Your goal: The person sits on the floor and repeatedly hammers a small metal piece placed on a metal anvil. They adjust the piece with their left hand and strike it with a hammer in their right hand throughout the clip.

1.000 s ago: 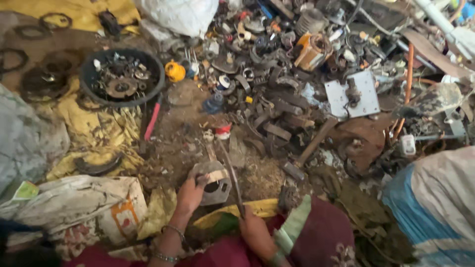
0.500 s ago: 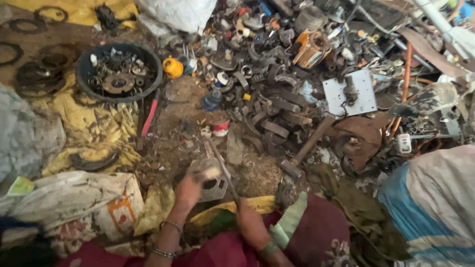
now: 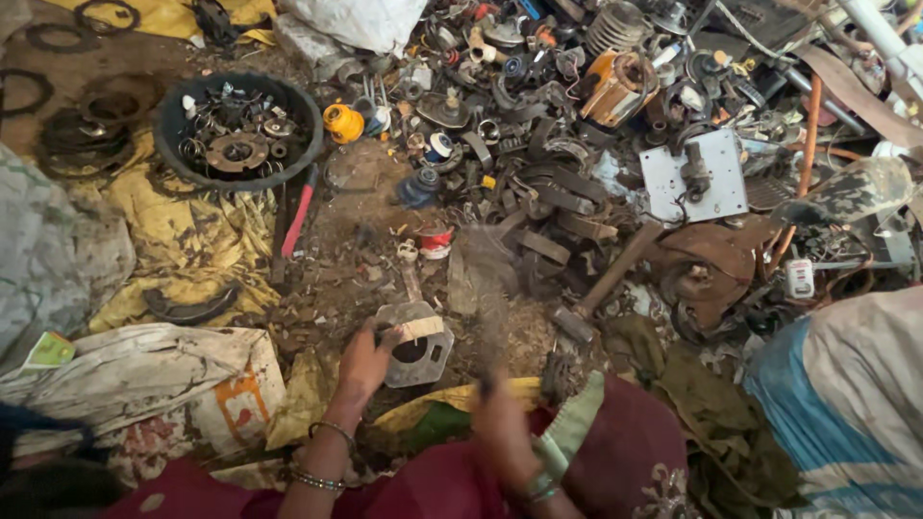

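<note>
A grey metal plate with a round hole (image 3: 420, 352) lies on the dirt ground in front of me. My left hand (image 3: 365, 361) rests on its left edge and pinches a short pale block (image 3: 421, 329) on top of the plate. My right hand (image 3: 505, 434) is motion-blurred, low and to the right of the plate. It is closed around a long thin striking tool (image 3: 484, 298), which shows only as a blurred streak rising above the hand. Bangles circle both wrists.
A black tub of metal parts (image 3: 171, 144) stands at the upper left, with a red-handled tool (image 3: 299, 212) beside it. Heaped scrap fills the top right, including a grey square plate (image 3: 663, 187) and a sledgehammer (image 3: 608, 284). A white sack (image 3: 144, 375) lies left, a blue-and-white cloth (image 3: 836, 404) right.
The tool in my right hand has gone from lying still beside the plate to a fast blurred swing. My left hand has stayed on the plate.
</note>
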